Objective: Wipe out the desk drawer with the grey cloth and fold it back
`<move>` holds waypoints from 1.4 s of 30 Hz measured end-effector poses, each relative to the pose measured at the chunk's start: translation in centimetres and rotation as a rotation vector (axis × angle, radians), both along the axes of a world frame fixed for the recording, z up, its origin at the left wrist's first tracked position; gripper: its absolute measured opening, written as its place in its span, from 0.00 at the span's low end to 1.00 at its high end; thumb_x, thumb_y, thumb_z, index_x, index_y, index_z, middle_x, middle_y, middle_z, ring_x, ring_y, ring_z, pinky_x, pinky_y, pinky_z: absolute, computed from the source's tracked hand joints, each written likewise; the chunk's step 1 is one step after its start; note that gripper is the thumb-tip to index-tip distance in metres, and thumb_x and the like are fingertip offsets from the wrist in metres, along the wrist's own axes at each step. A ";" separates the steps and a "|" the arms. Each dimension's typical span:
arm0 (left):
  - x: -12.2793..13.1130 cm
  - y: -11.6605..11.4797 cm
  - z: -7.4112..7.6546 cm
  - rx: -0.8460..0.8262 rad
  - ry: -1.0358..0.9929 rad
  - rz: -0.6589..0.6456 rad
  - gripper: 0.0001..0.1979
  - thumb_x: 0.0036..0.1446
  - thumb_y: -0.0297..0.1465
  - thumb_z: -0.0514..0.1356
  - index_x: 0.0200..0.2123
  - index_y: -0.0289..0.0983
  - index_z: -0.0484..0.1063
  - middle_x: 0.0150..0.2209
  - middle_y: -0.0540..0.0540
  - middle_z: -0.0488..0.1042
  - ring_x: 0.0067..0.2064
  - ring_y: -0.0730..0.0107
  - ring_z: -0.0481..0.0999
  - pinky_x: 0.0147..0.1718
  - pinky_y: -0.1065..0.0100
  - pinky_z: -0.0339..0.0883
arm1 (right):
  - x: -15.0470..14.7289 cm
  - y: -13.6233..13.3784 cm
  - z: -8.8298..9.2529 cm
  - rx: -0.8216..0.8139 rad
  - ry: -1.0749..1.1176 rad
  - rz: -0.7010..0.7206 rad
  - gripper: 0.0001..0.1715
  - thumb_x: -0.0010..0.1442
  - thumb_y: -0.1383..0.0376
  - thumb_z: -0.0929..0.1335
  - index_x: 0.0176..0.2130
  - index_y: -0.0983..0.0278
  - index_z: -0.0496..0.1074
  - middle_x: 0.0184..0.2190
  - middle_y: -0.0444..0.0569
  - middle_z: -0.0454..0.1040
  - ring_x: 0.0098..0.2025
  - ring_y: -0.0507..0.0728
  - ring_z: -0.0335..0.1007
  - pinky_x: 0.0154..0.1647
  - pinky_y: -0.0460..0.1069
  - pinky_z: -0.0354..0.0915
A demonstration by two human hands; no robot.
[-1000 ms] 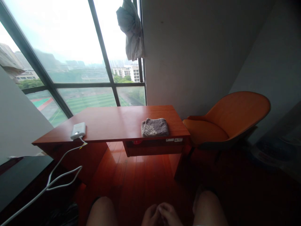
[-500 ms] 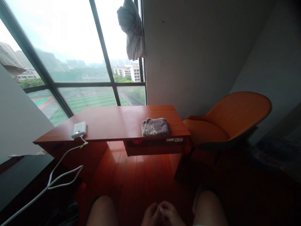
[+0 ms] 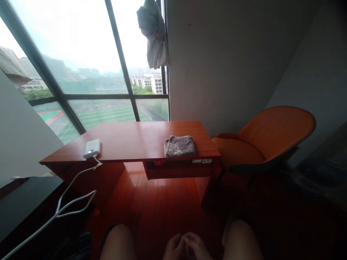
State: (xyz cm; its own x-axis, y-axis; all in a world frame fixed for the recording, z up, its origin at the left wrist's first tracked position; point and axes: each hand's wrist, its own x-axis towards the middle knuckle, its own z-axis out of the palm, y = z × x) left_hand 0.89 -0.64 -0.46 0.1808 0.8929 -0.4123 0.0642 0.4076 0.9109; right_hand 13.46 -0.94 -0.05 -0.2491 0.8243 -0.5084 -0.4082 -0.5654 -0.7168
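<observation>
Low in the view, between my knees, my left hand (image 3: 174,247) and my right hand (image 3: 196,247) meet at the fingertips. Both have their fingers curled in, and no object shows in either. The lower parts of the hands are cut off by the bottom edge. Beyond them, a folded grey-brown towel (image 3: 180,146) with a pale pattern lies at the front edge of a reddish wooden desk (image 3: 130,141). A white box-shaped device (image 3: 92,148) sits on the desk's left side, with a white cable (image 3: 71,181) plugged into its front. Neither hand touches these things.
An orange chair (image 3: 279,133) stands at the desk's right end. Under the desktop is an open shelf (image 3: 176,163) holding a red item and white pieces. A dark surface (image 3: 27,202) is at the left, crossed by the cable. Windows (image 3: 92,54) rise behind the desk.
The whole view has shifted very slightly, with the desk and chair a little further right. My hands keep the same pose, fingertips together.
</observation>
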 end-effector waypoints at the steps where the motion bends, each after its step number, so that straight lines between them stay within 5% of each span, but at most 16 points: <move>1: 0.0 0.0 0.1 -0.001 -0.002 -0.007 0.25 0.44 0.55 0.59 0.26 0.36 0.69 0.26 0.51 0.69 0.30 0.70 0.67 0.31 0.70 0.62 | 0.1 0.0 -0.1 0.006 0.004 0.004 0.16 0.43 0.55 0.72 0.25 0.64 0.69 0.14 0.36 0.61 0.18 0.45 0.55 0.23 0.44 0.51; 7: 0.1 0.1 0.2 0.012 -0.023 -0.018 0.25 0.44 0.55 0.59 0.25 0.37 0.68 0.24 0.52 0.67 0.29 0.73 0.65 0.30 0.71 0.61 | 0.0 0.0 -0.4 0.012 0.048 0.015 0.10 0.43 0.60 0.71 0.26 0.63 0.70 0.14 0.36 0.62 0.18 0.45 0.55 0.24 0.44 0.52; 18: -0.2 -0.1 -0.5 -0.005 0.033 0.031 0.22 0.45 0.51 0.60 0.26 0.36 0.70 0.27 0.49 0.71 0.32 0.67 0.70 0.32 0.69 0.62 | -0.3 -0.1 0.9 0.026 -0.154 0.024 0.16 0.38 0.54 0.70 0.26 0.62 0.70 0.14 0.37 0.61 0.17 0.47 0.56 0.21 0.45 0.50; 26: 0.0 -0.1 -0.9 -0.016 -0.002 0.035 0.23 0.43 0.52 0.61 0.25 0.37 0.68 0.24 0.51 0.69 0.30 0.70 0.68 0.30 0.70 0.60 | -0.6 0.0 -0.1 0.061 -0.252 0.020 0.23 0.37 0.49 0.70 0.27 0.64 0.73 0.15 0.40 0.63 0.19 0.50 0.60 0.21 0.46 0.51; 32: 0.1 0.0 -0.2 -0.082 -0.130 0.026 0.26 0.39 0.56 0.62 0.24 0.37 0.68 0.20 0.53 0.67 0.24 0.74 0.65 0.25 0.71 0.57 | -0.1 0.3 -1.4 0.153 -0.424 -0.103 0.27 0.40 0.42 0.69 0.27 0.62 0.71 0.25 0.47 0.71 0.28 0.56 0.67 0.29 0.51 0.62; 37: 0.1 0.1 -0.2 -0.189 -0.234 0.040 0.28 0.37 0.57 0.62 0.28 0.36 0.71 0.18 0.54 0.66 0.21 0.75 0.65 0.23 0.72 0.56 | 0.1 0.3 -1.4 0.261 -0.527 -0.024 0.26 0.46 0.44 0.66 0.31 0.63 0.72 0.31 0.52 0.75 0.36 0.59 0.70 0.40 0.53 0.64; 42: 0.1 -0.1 0.0 -0.213 -0.307 0.082 0.29 0.37 0.55 0.64 0.30 0.34 0.74 0.16 0.54 0.65 0.19 0.77 0.63 0.21 0.73 0.54 | -0.1 -0.1 -0.8 0.275 -0.538 0.027 0.28 0.46 0.42 0.66 0.32 0.63 0.73 0.32 0.52 0.76 0.37 0.60 0.71 0.41 0.53 0.64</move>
State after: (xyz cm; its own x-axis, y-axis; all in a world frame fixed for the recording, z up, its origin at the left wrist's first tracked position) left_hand 0.96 -0.73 -0.46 0.2566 0.8096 -0.5280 -0.2393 0.5825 0.7768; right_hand 13.34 -1.05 -0.80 -0.0390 0.9403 -0.3381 0.0645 -0.3353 -0.9399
